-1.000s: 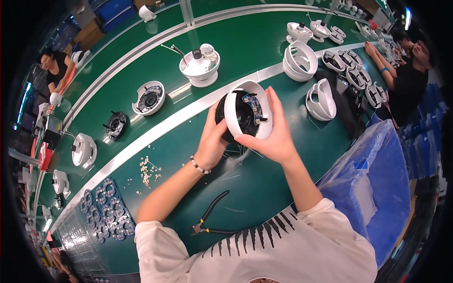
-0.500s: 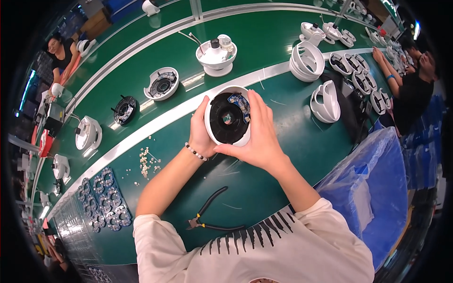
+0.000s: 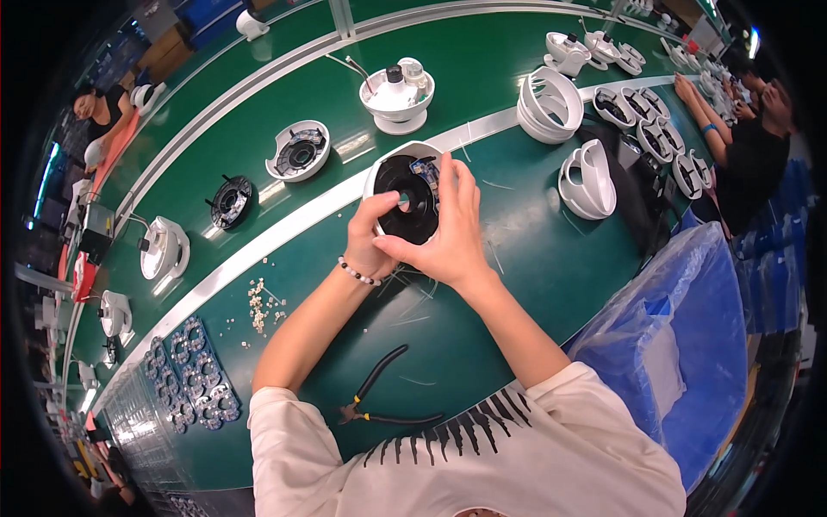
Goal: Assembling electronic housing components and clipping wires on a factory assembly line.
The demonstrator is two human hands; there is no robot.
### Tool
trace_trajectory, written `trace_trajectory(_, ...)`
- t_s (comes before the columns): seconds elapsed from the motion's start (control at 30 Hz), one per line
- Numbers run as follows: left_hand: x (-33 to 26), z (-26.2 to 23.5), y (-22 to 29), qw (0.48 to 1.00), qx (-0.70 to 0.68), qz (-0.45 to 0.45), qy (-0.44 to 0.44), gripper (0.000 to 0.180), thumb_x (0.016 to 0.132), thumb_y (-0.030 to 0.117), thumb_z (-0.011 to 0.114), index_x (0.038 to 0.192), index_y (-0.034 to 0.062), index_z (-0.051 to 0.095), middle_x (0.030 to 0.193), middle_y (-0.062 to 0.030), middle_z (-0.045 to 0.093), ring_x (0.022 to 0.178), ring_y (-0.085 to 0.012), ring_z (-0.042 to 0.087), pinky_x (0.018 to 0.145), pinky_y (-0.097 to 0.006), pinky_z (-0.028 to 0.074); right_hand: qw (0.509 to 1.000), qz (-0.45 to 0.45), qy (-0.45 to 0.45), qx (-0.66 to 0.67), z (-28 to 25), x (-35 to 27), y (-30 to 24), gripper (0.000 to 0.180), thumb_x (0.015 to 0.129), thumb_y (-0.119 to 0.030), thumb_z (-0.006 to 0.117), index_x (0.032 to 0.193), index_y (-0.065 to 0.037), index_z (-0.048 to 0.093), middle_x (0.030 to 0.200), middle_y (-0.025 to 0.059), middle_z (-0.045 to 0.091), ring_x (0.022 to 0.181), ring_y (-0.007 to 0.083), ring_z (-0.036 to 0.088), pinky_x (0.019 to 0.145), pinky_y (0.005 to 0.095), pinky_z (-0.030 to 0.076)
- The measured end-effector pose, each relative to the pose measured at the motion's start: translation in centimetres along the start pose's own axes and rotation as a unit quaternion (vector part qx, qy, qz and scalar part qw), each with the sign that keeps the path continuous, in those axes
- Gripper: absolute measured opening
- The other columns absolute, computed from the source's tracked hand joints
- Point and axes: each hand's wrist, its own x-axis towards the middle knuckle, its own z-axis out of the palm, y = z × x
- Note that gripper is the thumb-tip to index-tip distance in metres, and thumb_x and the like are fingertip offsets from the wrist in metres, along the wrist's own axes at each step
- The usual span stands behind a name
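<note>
Between my two hands is a round white camera housing point(image 3: 376, 175) with a black insert and a central hole, held over the bench. A small blue circuit board point(image 3: 422, 170) sits inside its upper right part. My left hand point(image 3: 369, 237), with a beaded bracelet on the wrist, grips the lower left side; its thumb reaches over the black insert near the hole. My right hand point(image 3: 458, 224) is closed round the right side, thumb across the lower edge. Below them, black-handled cutting pliers point(image 3: 370, 388) lie on the green bench.
Loose small white connectors point(image 3: 258, 306) and blue circuit-board panels point(image 3: 194, 370) lie on the left. Across the white rail point(image 3: 258, 220) stand a white half-dome point(image 3: 396, 108) and a black ring point(image 3: 231, 202). White shells point(image 3: 587, 185) and a blue plastic-lined bin point(image 3: 689, 319) are on the right.
The housing has tilted and shifted slightly left in my hands. My left thumb has come over its face, and my right fingers have moved left along its side.
</note>
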Motion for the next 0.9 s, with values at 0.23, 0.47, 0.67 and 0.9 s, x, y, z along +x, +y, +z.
trace_trajectory(0.23, 5.5, 2.9, -1.4, 0.999, -0.02, 0.032, 0.024, 0.043, 0.078, 0.029, 0.045, 0.111, 0.0005, 0.046, 0.1, -0.0127, 0.056, 0.091, -0.0223, 0.056, 0.08, -0.035, 0.048, 0.991, -0.062, 0.103, 0.062, -2.4, 3.0, 4.3, 0.113, 0.052, -0.056, 0.072, 0.128, 0.006, 0.015, 0.127, 0.0271, 0.025, 0.117, 0.0405, 0.025, 0.097, 0.0475, 0.021)
trace_trajectory(0.47, 22.0, 4.2, 0.4, 0.979, 0.113, -0.01, 0.167, 0.033, 0.086, 0.023, 0.04, 0.107, -0.0018, 0.041, 0.105, -0.019, 0.052, 0.094, -0.0314, 0.055, 0.078, -0.048, 0.047, 0.975, -0.199, 0.041, 0.093, -5.1, 1.2, 4.0, 0.061, 0.06, -0.027, 0.074, 0.108, 0.0, 0.049, 0.109, 0.0155, 0.052, 0.101, 0.0292, 0.05, 0.085, 0.0365, 0.04)
trace_trajectory(0.67, 35.2, -1.3, -5.0, 0.942, 0.217, 0.049, 0.252, 0.036, 0.081, 0.013, 0.041, 0.112, -0.001, 0.031, 0.1, -0.0218, 0.05, 0.079, -0.036, 0.059, 0.054, -0.048, 0.054, 0.872, -0.223, -0.349, 0.261, -0.3, -7.1, -1.6, 0.027, 0.061, -0.021, 0.061, 0.079, -0.002, 0.058, 0.087, 0.0139, 0.054, 0.089, 0.0319, 0.049, 0.078, 0.0415, 0.039)
trace_trajectory(0.9, 36.6, -1.1, -9.5, 0.842, 0.385, -0.027, 0.378, 0.046, 0.08, 0.022, 0.049, 0.114, -0.0046, 0.036, 0.106, -0.0234, 0.051, 0.092, -0.0317, 0.056, 0.073, -0.036, 0.047, 0.866, -0.286, -0.41, 0.034, 2.1, -13.7, -1.1, 0.041, 0.073, -0.019, 0.046, 0.11, -0.003, 0.052, 0.117, 0.0113, 0.047, 0.118, 0.0302, 0.034, 0.101, 0.0505, 0.019)
